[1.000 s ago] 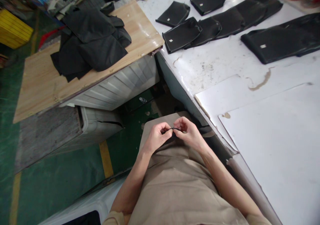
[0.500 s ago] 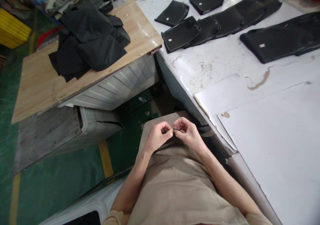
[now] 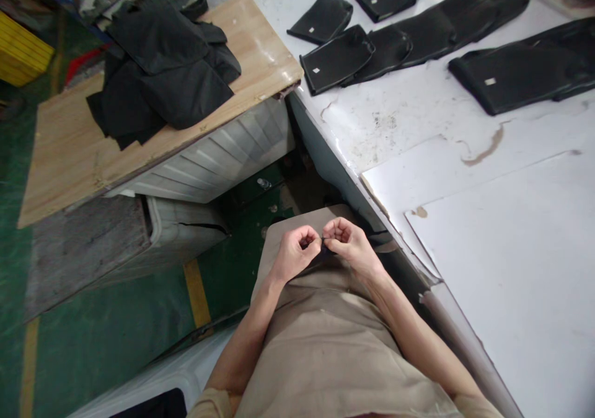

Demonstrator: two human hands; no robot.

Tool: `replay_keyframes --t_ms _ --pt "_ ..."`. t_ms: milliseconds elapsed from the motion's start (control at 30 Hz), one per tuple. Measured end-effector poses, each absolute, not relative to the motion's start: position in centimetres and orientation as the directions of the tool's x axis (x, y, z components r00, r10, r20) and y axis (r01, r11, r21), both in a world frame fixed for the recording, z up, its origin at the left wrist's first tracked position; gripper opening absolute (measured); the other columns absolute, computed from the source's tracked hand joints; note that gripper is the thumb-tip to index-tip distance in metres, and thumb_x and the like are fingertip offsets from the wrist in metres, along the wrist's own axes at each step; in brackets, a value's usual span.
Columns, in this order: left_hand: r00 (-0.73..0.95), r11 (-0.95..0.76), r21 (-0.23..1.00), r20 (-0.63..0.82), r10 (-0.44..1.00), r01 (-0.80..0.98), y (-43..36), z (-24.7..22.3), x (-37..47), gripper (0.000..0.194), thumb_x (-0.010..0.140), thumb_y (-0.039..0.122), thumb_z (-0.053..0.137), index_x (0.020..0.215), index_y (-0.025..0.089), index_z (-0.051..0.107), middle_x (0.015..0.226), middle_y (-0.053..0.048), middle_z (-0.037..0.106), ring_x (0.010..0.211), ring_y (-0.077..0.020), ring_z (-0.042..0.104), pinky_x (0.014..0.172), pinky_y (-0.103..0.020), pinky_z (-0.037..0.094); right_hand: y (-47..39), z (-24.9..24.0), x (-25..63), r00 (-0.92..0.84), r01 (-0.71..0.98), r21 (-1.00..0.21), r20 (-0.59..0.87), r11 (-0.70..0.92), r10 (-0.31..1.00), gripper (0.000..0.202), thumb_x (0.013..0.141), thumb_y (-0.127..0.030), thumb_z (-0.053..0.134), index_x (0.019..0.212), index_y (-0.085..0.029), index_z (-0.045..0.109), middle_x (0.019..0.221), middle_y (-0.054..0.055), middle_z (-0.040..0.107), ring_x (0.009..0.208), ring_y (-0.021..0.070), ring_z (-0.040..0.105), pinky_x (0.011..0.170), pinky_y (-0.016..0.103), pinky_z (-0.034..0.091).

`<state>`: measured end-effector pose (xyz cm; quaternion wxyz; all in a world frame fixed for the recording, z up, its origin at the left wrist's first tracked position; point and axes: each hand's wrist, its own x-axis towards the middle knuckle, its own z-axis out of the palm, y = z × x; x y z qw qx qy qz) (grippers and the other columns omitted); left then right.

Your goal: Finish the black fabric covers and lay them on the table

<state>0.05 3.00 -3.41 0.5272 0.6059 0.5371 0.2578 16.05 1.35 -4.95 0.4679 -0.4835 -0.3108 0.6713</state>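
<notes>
My left hand (image 3: pixel 299 250) and my right hand (image 3: pixel 348 244) meet in front of my waist, over a beige apron (image 3: pixel 334 337). Thumb and forefinger of each are pinched together, the fingertips almost touching. Between them shows a tiny dark bit of what looks like a thin strand (image 3: pixel 323 239); most of it is hidden by the fingers, and its kind cannot be made out. Below the hands, the upper part of the apron lies in dark shadow.
To my right stands a white-topped table (image 3: pixel 502 269) bearing several flat black pieces (image 3: pixel 337 58) with small white labels. At front left, a wooden board (image 3: pixel 69 157) carries a heap of black fabric (image 3: pixel 171 64). A yellow crate (image 3: pixel 21 49) sits at far left on green floor (image 3: pixel 116 337).
The dark strand, which ran visibly along both hands' fingers before, now shows only as a small bit between the fingertips. Both hands stay pinched in nearly the same place.
</notes>
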Motion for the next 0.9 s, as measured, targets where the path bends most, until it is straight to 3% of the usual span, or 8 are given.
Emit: replay_keyframes --t_ms 200,333,500,600,733,833,900 --pt "0.240 0.150 0.900 -0.265 0.934 0.410 2.9 -3.6 0.2 0.016 0.080 0.025 0.061 0.068 0.016 0.055 0.063 0.003 0.053 0.058 -0.0094 0.047 0.054 -0.020 0.035 1.3 -5.0 16.2 -0.073 -0.250 -0.930 -0.260 -0.270 0.963 0.020 0.068 -0.013 0.066 0.085 -0.019 0.060 0.079 -0.002 0.059 0.069 0.0118 0.053 0.064 0.025 0.041" --pt "0.270 0.086 0.874 -0.240 0.933 0.479 2.9 -3.1 0.2 0.011 0.080 0.021 0.058 0.071 0.016 0.057 0.065 0.002 0.055 0.059 -0.0103 0.048 0.056 -0.022 0.036 1.1 -4.6 16.2 -0.049 -0.151 -0.967 -0.199 -0.204 0.979 0.017 0.069 -0.011 0.064 0.084 -0.019 0.059 0.078 -0.002 0.058 0.069 0.0123 0.052 0.065 0.026 0.042" --pt "0.286 0.075 0.875 -0.236 0.929 0.477 2.9 -2.5 0.4 0.011 0.079 0.018 0.056 0.068 0.016 0.054 0.062 0.003 0.052 0.058 -0.0100 0.046 0.055 -0.022 0.035 1.0 -4.9 16.2 -0.047 -0.173 -0.952 -0.247 -0.251 0.968 0.014 0.071 -0.012 0.064 0.081 -0.019 0.058 0.074 -0.003 0.055 0.065 0.0112 0.048 0.060 0.025 0.038" --pt "0.289 0.139 0.904 -0.270 0.919 0.404 3.0 -2.5 0.4 0.012 0.080 0.019 0.054 0.068 0.017 0.053 0.063 0.003 0.051 0.058 -0.0100 0.046 0.055 -0.022 0.035 0.9 -5.0 16.6 -0.079 -0.201 -0.944 -0.251 -0.262 0.965 0.007 0.080 -0.018 0.064 0.085 -0.019 0.059 0.077 -0.002 0.056 0.066 0.0117 0.049 0.061 0.025 0.039" --pt "0.270 0.192 0.927 -0.285 0.920 0.324 3.2 -2.7 0.2 0.012 0.082 0.020 0.055 0.070 0.016 0.054 0.065 0.003 0.050 0.059 -0.0095 0.045 0.055 -0.021 0.035 0.5 -4.7 17.8 -0.220 -0.130 -0.983 -0.103 -0.133 0.970 0.018 0.087 -0.029 0.068 0.102 -0.022 0.062 0.095 0.002 0.061 0.086 0.0172 0.059 0.078 0.030 0.048" --pt "0.276 0.196 0.934 -0.281 0.919 0.298 3.2 -2.7 0.2 0.011 0.081 0.020 0.055 0.071 0.016 0.055 0.066 0.003 0.051 0.060 -0.0095 0.045 0.055 -0.021 0.035 0.0 -4.7 18.3 -0.262 0.010 -0.998 0.061 0.066 0.963 0.032 0.081 -0.023 0.077 0.108 -0.024 0.061 0.115 0.007 0.061 0.111 0.0234 0.058 0.096 0.036 0.047" --pt "0.284 0.201 0.937 -0.282 0.916 0.284 3.2 -2.6 0.3 0.011 0.081 0.020 0.055 0.071 0.016 0.055 0.065 0.003 0.050 0.059 -0.0093 0.045 0.055 -0.021 0.034 -0.2 -5.0 18.3 -0.243 0.084 -0.984 0.135 0.160 0.960 0.028 0.083 -0.019 0.075 0.107 -0.025 0.061 0.118 0.008 0.060 0.116 0.0239 0.057 0.098 0.038 0.046"
